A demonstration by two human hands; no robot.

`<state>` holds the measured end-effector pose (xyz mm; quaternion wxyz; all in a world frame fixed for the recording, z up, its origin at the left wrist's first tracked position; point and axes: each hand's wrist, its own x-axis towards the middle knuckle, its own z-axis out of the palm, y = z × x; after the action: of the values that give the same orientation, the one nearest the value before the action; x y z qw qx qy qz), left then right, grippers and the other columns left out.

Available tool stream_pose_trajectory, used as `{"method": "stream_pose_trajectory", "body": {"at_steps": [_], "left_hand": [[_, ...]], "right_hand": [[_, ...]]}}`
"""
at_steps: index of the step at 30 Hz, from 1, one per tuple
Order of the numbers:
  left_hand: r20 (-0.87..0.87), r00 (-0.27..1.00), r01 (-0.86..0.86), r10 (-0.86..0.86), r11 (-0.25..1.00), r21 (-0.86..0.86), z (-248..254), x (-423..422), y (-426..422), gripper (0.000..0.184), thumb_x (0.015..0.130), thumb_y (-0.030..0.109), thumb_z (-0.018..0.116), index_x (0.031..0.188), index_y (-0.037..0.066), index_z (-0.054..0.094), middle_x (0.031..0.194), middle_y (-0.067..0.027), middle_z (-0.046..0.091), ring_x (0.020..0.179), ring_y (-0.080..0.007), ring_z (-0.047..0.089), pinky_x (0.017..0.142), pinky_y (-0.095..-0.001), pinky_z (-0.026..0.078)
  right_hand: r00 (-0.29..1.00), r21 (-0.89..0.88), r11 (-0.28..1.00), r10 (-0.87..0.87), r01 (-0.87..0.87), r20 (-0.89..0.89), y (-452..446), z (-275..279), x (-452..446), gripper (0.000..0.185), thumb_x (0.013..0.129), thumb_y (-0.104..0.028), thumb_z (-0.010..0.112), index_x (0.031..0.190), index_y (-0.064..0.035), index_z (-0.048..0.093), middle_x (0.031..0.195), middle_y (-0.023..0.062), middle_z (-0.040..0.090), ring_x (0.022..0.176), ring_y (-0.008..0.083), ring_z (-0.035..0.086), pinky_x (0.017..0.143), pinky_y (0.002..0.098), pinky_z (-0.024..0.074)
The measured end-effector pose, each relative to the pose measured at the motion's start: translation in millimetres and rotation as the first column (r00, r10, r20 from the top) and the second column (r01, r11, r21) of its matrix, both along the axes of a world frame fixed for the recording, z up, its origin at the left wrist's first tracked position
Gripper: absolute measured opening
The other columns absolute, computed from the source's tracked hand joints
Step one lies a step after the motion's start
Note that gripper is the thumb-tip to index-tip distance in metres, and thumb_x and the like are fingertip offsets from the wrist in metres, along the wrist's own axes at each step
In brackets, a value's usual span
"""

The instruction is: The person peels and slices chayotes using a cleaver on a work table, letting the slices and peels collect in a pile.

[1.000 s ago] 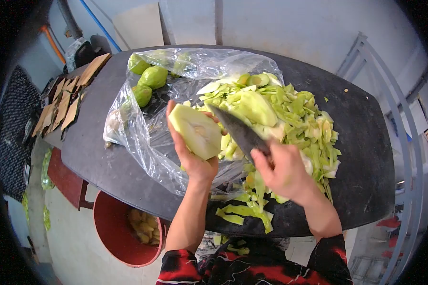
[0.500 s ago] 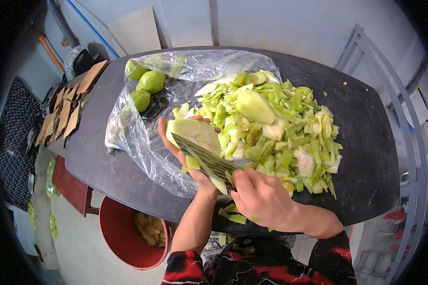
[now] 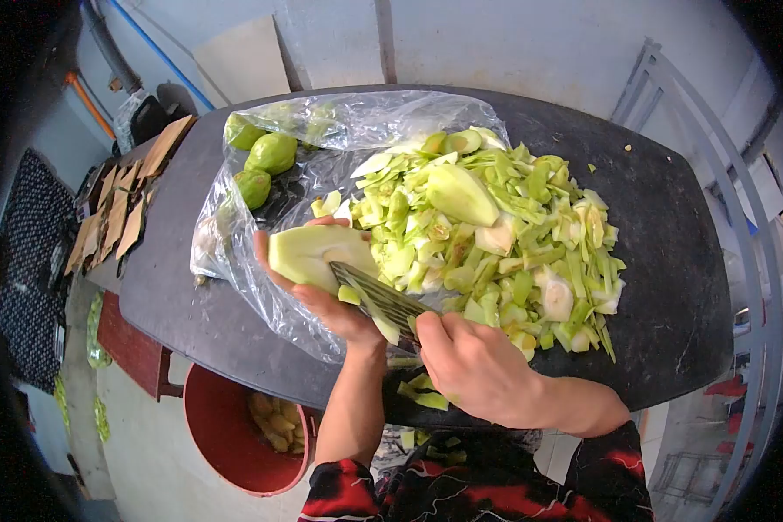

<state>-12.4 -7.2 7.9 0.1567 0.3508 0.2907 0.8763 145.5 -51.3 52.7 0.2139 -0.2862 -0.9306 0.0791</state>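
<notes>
My left hand (image 3: 344, 315) is wrapped round a peeled, pale green chayote (image 3: 304, 250), its cut face turned upward. In my right hand (image 3: 474, 365) I grip a knife (image 3: 378, 291), its blade against the chayote's near right side. Bits of green peel cling to the blade. Just beyond lies a big heap of peelings (image 3: 531, 278) with a pale peeled chayote (image 3: 461, 195) on top. Unpeeled green chayotes (image 3: 271, 153) sit on the clear plastic bag (image 3: 278, 300) at the far left.
The dark table (image 3: 661, 261) carries the heap and the bag. Below its near left edge stands a red bucket (image 3: 213, 426) with pale pieces inside. Flattened cardboard (image 3: 130, 224) lies at the left. Grey metal rails (image 3: 748, 209) run along the right.
The chayote in my left hand has shifted left and turned more sideways. The knife blade has moved down to its near right side. The heap lies as before.
</notes>
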Motion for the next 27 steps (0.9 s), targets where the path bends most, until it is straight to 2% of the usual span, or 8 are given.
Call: {"method": "stream_pose_trajectory", "body": {"at_steps": [9,11,12,14,16,19,21,27], "left_hand": [[0.107,0.991,-0.082,0.077,0.995,0.048,7.6,-20.9,-2.7,0.068,0.097,0.064,0.034,0.151,0.025,0.023,0.117,-0.0168,0.056,0.106,-0.0304,0.058,0.087,-0.046,0.054],[0.2,0.974,0.092,-0.105,0.993,0.075,0.2,-28.2,-3.1,0.064,0.098,0.061,0.034,0.148,0.021,0.032,0.119,-0.0158,0.057,0.107,-0.0295,0.058,0.09,-0.0468,0.052],[0.203,0.974,0.087,-0.1,0.993,0.075,-1.2,-29.0,-3.2,0.064,0.098,0.061,0.034,0.148,0.021,0.032,0.119,-0.0158,0.057,0.107,-0.0295,0.058,0.09,-0.0468,0.052],[0.294,0.873,0.357,-0.39,0.92,0.161,-2.7,-28.8,-2.1,0.061,0.099,0.059,0.033,0.145,0.018,0.039,0.121,-0.015,0.058,0.109,-0.0296,0.058,0.095,-0.0469,0.049],[0.377,0.828,0.396,-0.415,0.909,0.131,8.7,-18.0,-3.1,0.06,0.099,0.06,0.033,0.145,0.022,0.036,0.118,-0.0154,0.058,0.107,-0.0295,0.058,0.093,-0.0465,0.049],[0.516,0.645,0.583,-0.564,0.799,0.145,16.2,-2.0,-6.7,0.057,0.099,0.061,0.032,0.146,0.027,0.034,0.114,-0.0161,0.059,0.103,-0.0295,0.06,0.091,-0.0454,0.05],[0.507,0.557,0.678,-0.658,0.713,0.18,20.1,12.8,-10.8,0.057,0.1,0.06,0.032,0.147,0.027,0.033,0.114,-0.0161,0.059,0.102,-0.0295,0.06,0.093,-0.0455,0.049],[0.408,0.58,0.728,-0.705,0.673,0.129,15.8,29.0,-15.8,0.058,0.102,0.053,0.032,0.152,0.022,0.03,0.136,-0.001,0.052,0.122,-0.0207,0.051,0.104,-0.0404,0.042]], "right_hand": [[0.972,-0.056,0.993,-0.092,0.106,0.217,3.6,2.9,7.0,0.017,0.084,-0.006,0.058,0.095,0.0031,0.049,0.067,0.0152,0.061,0.056,0.0275,0.068,0.045,0.0353,0.0548],[0.971,-0.069,0.99,-0.102,0.12,0.215,5.6,3.6,10.0,0.016,0.084,-0.006,0.057,0.095,0.0025,0.049,0.067,0.0149,0.061,0.056,0.0279,0.068,0.045,0.0362,0.0546],[0.983,-0.056,0.992,-0.103,0.113,0.155,6.0,5.2,11.9,0.017,0.084,-0.007,0.058,0.095,0.0017,0.049,0.068,0.014,0.061,0.058,0.0284,0.068,0.046,0.0367,0.0544],[0.991,-0.041,0.994,-0.097,0.101,0.095,8.6,7.9,11.8,0.017,0.084,-0.008,0.059,0.096,0.001,0.049,0.068,0.013,0.06,0.06,0.0288,0.068,0.047,0.0371,0.0542],[0.981,0.028,0.99,-0.131,0.137,-0.145,14.4,11.5,10.6,0.021,0.084,-0.012,0.064,0.093,-0.0007,0.049,0.07,0.0114,0.059,0.061,0.0286,0.065,0.049,0.0369,0.053],[0.938,0.064,0.976,-0.181,0.208,-0.296,22.6,16.3,9.9,0.027,0.082,-0.017,0.071,0.089,-0.0016,0.05,0.07,0.0102,0.056,0.059,0.0276,0.062,0.051,0.0358,0.0522],[0.927,0.131,0.959,-0.2,0.252,-0.318,27.2,16.8,9.5,0.03,0.08,-0.02,0.074,0.086,-0.0024,0.051,0.069,0.0094,0.054,0.056,0.0268,0.06,0.05,0.0356,0.0517],[0.926,0.123,0.962,-0.193,0.244,-0.325,37.7,5.8,11.6,0.032,0.077,-0.02,0.076,0.087,-0.0025,0.051,0.069,0.0097,0.054,0.056,0.0266,0.061,0.049,0.0355,0.0515]]}}
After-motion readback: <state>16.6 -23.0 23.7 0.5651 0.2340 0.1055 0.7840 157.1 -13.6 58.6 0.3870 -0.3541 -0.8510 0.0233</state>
